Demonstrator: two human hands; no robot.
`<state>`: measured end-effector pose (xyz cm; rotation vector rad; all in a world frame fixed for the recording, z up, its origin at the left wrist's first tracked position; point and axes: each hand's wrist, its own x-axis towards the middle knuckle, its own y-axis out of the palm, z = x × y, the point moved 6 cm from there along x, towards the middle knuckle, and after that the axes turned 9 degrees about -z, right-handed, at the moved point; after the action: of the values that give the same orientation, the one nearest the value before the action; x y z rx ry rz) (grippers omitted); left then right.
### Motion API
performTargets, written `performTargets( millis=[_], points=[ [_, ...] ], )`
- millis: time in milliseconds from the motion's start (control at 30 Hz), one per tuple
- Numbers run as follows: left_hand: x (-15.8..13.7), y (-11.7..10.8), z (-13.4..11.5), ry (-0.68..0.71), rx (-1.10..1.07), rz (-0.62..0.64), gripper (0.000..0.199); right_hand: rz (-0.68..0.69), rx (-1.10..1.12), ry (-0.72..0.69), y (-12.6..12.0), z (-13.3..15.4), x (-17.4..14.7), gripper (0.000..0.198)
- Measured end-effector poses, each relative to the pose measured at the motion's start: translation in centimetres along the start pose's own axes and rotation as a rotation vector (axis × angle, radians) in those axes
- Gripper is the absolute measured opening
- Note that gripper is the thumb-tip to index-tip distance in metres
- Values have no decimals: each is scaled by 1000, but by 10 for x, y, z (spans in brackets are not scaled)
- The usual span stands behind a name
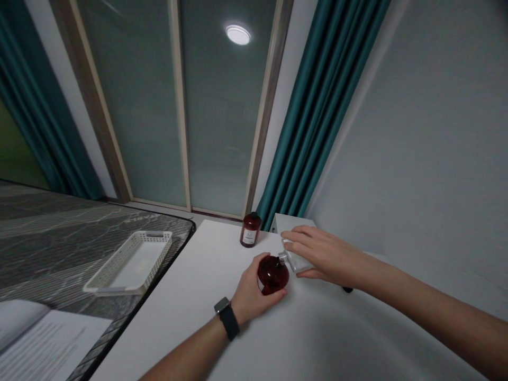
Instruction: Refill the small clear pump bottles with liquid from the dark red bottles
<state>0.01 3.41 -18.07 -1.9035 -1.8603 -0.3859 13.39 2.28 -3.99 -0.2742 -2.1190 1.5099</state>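
My left hand (254, 291), with a dark watch on its wrist, is wrapped round a dark red-brown bottle (273, 274) over the white table (190, 296). In my right hand (313, 251) a clear bottle (298, 263) is tipped on its side. Its threaded neck meets the mouth of the red-brown bottle; whether liquid flows between them I cannot tell. Behind them a second red-brown bottle (250, 230) stands upright with a white label and a black cap. A small black object (347, 289) shows beneath my right forearm, partly hidden.
To the left, a white perforated basket (135, 264) sits on a grey patterned bed cover, with an open book (51, 344) in front of it. A small white cabinet (293, 219) stands behind the table, near the teal curtain (317, 116) and the right wall.
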Motion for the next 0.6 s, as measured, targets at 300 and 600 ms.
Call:
performTargets(
  millis=[300,600],
  points=[
    [0,0,1,0,-4,-4,74,-21,-5,-21,-1,3,1,55],
    [0,0,0,13,-10,-7,73,17,-60,-54,-1,5,3,63]
  ],
)
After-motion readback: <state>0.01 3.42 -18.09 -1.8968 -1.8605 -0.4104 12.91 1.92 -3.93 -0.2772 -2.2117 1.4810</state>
